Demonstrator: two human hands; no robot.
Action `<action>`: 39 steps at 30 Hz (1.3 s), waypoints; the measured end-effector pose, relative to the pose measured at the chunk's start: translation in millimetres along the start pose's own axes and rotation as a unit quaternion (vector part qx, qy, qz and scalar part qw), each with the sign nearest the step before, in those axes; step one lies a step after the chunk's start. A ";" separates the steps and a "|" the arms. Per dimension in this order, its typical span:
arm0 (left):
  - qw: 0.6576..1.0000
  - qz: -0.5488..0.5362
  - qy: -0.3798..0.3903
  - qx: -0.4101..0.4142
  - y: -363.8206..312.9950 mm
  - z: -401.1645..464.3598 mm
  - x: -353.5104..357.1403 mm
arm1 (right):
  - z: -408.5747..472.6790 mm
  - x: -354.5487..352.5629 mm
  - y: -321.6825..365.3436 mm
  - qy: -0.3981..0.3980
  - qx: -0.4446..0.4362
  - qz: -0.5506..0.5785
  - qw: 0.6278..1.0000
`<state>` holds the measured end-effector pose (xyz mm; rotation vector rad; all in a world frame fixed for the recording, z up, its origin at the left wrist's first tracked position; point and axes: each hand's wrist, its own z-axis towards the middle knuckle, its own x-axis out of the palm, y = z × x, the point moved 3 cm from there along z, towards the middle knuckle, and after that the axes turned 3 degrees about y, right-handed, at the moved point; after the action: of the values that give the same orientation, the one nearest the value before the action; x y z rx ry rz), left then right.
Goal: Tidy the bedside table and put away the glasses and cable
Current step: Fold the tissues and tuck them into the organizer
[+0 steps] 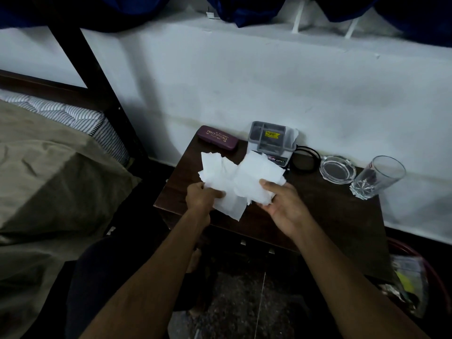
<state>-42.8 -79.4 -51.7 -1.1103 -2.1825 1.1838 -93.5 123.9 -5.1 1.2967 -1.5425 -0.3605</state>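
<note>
Tissues (pixel 234 182), bunched over the table's (pixel 318 211) front-left part, gripped by my left hand (pixel 201 195) and right hand (pixel 278 204). Glasses case (pixel 218 141) lies lengthwise along the back-left corner beyond the left hand; I judge the cable (pixel 307 159) at the back edge nearer my right.

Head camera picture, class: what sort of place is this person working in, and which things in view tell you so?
Most likely a bedroom, at the bedside. A striped mattress under an olive blanket lies on the left, and a small dark bedside table against the white wall carries a maroon glasses case and a drinking glass.
</note>
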 end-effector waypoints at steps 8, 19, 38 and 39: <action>0.999 -0.013 -0.046 0.027 7.7 -2.9 -10.0 | 11.5 -17.4 -5.6 -0.069 -0.043 -0.169 0.982; 0.998 -0.013 -0.053 0.037 8.8 -3.4 -9.1 | -11.8 -72.2 24.6 -0.174 -0.175 -0.555 0.794; 0.973 -0.147 0.123 0.132 -38.8 -48.2 22.5 | -37.9 -42.9 66.5 0.026 -0.090 0.047 0.995; 0.972 -0.153 0.133 0.115 -32.2 -48.6 26.5 | -35.6 -35.5 62.0 0.030 -0.081 0.008 0.996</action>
<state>-40.5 -43.9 1.6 -0.7531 -1.8750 1.0506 -101.8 190.2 38.5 1.1578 -1.4422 -0.4245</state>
